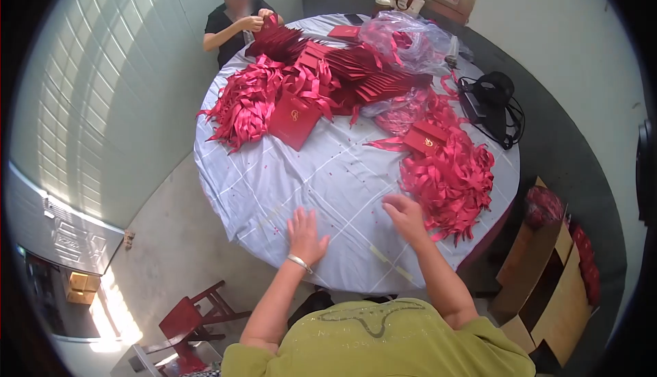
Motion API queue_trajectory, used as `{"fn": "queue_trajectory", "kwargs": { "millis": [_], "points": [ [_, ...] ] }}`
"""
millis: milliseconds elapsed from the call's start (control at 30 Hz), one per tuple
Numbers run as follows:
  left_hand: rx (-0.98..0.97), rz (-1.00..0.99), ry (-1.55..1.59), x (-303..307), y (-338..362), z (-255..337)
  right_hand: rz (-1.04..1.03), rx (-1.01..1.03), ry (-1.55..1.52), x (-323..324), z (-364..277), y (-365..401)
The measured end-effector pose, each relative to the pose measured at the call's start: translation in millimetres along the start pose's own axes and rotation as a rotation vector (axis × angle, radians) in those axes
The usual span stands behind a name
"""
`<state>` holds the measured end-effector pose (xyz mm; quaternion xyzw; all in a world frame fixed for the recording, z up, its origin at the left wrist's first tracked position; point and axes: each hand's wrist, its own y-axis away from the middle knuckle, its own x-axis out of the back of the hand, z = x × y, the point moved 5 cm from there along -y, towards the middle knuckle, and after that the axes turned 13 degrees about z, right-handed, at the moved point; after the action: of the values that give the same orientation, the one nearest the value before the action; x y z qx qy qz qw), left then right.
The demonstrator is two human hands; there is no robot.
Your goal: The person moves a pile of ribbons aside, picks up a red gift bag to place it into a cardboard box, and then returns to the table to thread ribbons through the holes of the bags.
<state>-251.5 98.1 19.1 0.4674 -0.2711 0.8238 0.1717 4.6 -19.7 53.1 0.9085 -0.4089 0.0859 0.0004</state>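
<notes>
My left hand (306,237) rests on the pale checked tablecloth (328,199) near the front edge, fingers spread, holding nothing. To its right my right hand (404,216) is over the cloth with its fingers bent together; whether anything small is in them is hidden. Just beyond and right of it lies a heap of red ribbons (455,185), with a small red bag (426,137) on top. Another red bag (295,120) with a gold mark lies flat farther back, beside a second ribbon heap (248,100). Rows of dark red folded bags (383,89) stand behind.
Across the round table a person (236,18) in a dark cap handles a red item. Clear plastic wrap (404,38) lies at the back, a black bag (494,96) at the right edge. An open carton (540,274) stands right, a red stool (198,315) lower left.
</notes>
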Motion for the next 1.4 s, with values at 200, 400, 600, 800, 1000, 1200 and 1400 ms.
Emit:
{"fn": "queue_trajectory", "kwargs": {
  "millis": [200,400,600,800,1000,1200,1400],
  "points": [
    [0.019,0.047,0.023,21,-94,-44,-0.175,-0.150,-0.072,-98,-12,-37],
    [0.093,0.071,-0.056,15,-178,-69,-0.224,-0.166,-0.035,-164,7,-90],
    [-0.020,0.157,-0.283,18,-253,-133,-0.135,-0.134,-0.003,-230,17,-119],
    [-0.403,0.157,-0.566,36,-323,-199,0.244,0.142,-0.133,-271,-13,-176],
    [-0.525,0.191,-0.475,50,-352,-228,0.402,0.009,-0.215,-302,-7,-211],
    [-0.526,0.090,-0.260,46,-346,-229,0.484,-0.007,0.192,-342,-13,-207],
    [-0.420,-0.014,-0.341,71,-334,-206,0.314,0.224,0.351,-240,-36,-166]
  ]
}}
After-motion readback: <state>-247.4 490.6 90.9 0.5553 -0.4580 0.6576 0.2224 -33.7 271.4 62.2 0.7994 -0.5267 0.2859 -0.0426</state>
